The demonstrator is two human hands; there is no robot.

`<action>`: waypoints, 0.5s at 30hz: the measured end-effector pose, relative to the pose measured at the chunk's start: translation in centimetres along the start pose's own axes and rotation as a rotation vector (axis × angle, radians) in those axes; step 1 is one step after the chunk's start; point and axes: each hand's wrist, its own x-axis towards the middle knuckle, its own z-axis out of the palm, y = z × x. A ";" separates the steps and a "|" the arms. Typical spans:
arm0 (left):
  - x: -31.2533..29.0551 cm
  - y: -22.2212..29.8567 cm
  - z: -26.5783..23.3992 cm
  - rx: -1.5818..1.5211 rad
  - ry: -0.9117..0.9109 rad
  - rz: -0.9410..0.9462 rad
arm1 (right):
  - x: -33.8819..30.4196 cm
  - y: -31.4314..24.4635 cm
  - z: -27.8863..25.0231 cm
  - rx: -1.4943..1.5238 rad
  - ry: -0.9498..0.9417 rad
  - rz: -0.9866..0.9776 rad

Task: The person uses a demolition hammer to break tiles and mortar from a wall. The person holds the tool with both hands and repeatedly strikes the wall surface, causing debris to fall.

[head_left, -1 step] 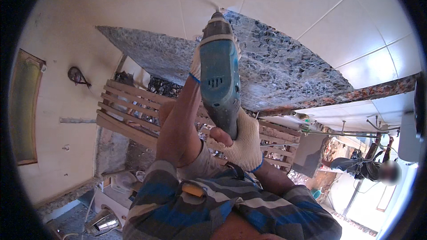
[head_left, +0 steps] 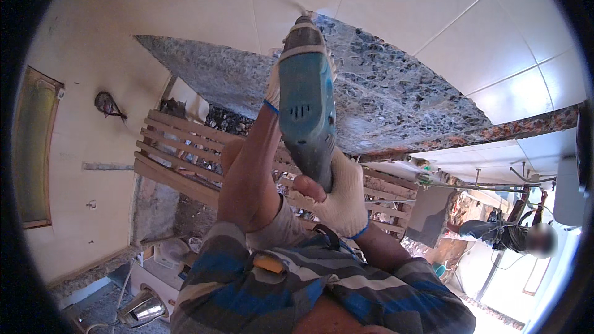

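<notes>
A teal and black rotary hammer (head_left: 303,96) points up and away from me, its bit (head_left: 305,12) at the border between pale tiles (head_left: 396,9) and rough grey exposed masonry (head_left: 383,80). On the rear handle, my right hand (head_left: 343,195) is closed in a cream knitted glove; its thumb is bare. My left hand (head_left: 273,86), gloved with a blue cuff, is up by the front of the tool and mostly hidden behind the body. Its fingers are wrapped around the far side. Whether the bit touches the surface is hard to tell.
Wooden slats (head_left: 179,142) lie below my arms, with rubble (head_left: 229,125) beyond. A dark coiled cable (head_left: 108,105) hangs on the left wall. At lower left is a shiny metal pot (head_left: 142,308). Another person (head_left: 513,238) is at far right, near pipes (head_left: 532,177).
The rotary hammer and my right hand have shifted very slightly; both hands keep their hold.
</notes>
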 end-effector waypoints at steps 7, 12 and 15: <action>2.0 -0.7 4.9 0.152 -0.186 0.087 | 1.4 -2.8 -3.3 0.244 0.191 0.079; 4.3 -2.8 5.7 0.466 0.075 0.266 | 1.9 -3.9 -5.7 0.452 0.256 0.166; 5.1 -2.6 4.8 0.283 0.043 0.241 | 1.4 -3.6 -6.5 0.488 0.217 0.081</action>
